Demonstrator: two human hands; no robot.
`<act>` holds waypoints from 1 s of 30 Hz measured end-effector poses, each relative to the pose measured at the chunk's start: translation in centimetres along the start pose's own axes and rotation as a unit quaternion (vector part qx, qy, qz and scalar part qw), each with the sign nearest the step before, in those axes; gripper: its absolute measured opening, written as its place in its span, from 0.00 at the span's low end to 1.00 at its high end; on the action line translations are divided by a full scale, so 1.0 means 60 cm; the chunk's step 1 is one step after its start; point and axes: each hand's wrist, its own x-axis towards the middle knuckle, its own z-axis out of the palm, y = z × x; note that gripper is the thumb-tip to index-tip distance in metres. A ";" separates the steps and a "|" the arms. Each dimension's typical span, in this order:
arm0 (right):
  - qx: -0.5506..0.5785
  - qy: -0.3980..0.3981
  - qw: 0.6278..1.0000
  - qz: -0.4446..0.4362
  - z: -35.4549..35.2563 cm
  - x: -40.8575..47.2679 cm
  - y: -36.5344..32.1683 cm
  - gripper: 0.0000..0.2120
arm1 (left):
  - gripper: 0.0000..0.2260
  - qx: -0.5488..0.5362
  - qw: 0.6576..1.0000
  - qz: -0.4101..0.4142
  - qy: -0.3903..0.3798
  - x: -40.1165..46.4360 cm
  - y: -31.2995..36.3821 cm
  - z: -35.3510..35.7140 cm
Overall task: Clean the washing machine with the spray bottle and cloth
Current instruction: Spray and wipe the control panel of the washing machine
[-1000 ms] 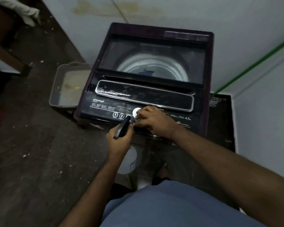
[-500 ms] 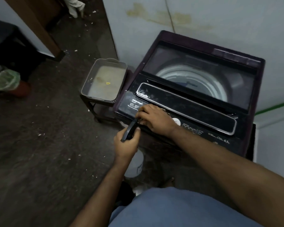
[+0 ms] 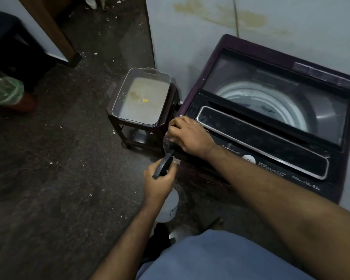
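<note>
Right now my right hand (image 3: 187, 136) is curled at the front-left corner of the washing machine (image 3: 271, 122), fingers bent as if pressing a cloth there, though I can't make out the cloth itself beneath them. My left hand (image 3: 160, 181) grips the spray bottle (image 3: 168, 205) by its black trigger head just below that same corner, nozzle tilted up towards it. To do this well, I'd judge, I should work the wipe along the control panel (image 3: 267, 158) from the corner in overlapping strokes, spraying lightly and keeping liquid off the buttons.
</note>
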 end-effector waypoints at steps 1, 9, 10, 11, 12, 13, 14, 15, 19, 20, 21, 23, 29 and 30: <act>-0.004 0.001 1.000 0.004 0.000 0.007 -0.002 0.10 | 0.14 0.000 1.000 0.000 -0.001 0.005 0.001 -0.006; -0.020 0.027 0.998 0.058 0.012 0.030 -0.020 0.11 | 0.15 0.014 0.998 0.054 -0.035 0.044 0.025 -0.029; -0.018 0.033 0.997 0.066 0.014 0.029 -0.021 0.11 | 0.15 0.013 0.997 0.060 -0.041 0.048 0.028 -0.028; -0.013 0.042 0.996 0.083 0.016 0.026 -0.023 0.10 | 0.14 0.013 0.997 0.065 -0.044 0.050 0.030 -0.028; -0.008 0.057 0.992 0.112 0.017 0.023 -0.028 0.10 | 0.14 0.013 0.996 0.071 -0.045 0.052 0.034 -0.028; -0.005 0.070 0.987 0.147 0.021 0.019 -0.035 0.11 | 0.13 0.012 0.996 0.074 -0.045 0.052 0.035 -0.028; -0.007 0.084 0.980 0.183 0.021 0.013 -0.042 0.12 | 0.13 0.011 0.996 0.076 -0.045 0.051 0.037 -0.026; -0.015 0.094 0.973 0.209 0.023 0.007 -0.048 0.13 | 0.12 0.008 0.996 0.075 -0.045 0.050 0.037 -0.024; -0.014 0.087 0.975 0.201 0.013 -0.052 -0.051 0.08 | 0.10 -0.016 0.996 0.064 -0.058 0.032 0.042 0.001; -0.012 0.077 0.979 0.190 0.007 -0.070 -0.045 0.09 | 0.10 -0.023 0.996 0.063 -0.063 0.026 0.045 0.011; -0.016 0.072 0.981 0.180 0.003 -0.087 -0.038 0.10 | 0.11 -0.027 0.995 0.063 -0.067 0.021 0.048 0.020; -0.031 0.068 0.980 0.186 -0.011 -0.131 -0.022 0.12 | 0.12 -0.033 0.993 0.068 -0.088 -0.001 0.062 0.053; -0.042 0.085 0.965 0.243 -0.037 -0.230 -0.001 0.16 | 0.12 -0.040 0.983 0.089 -0.153 -0.057 0.093 0.134; -0.044 0.093 0.962 0.252 -0.040 -0.249 0.002 0.17 | 0.11 -0.041 0.982 0.091 -0.163 -0.066 0.096 0.147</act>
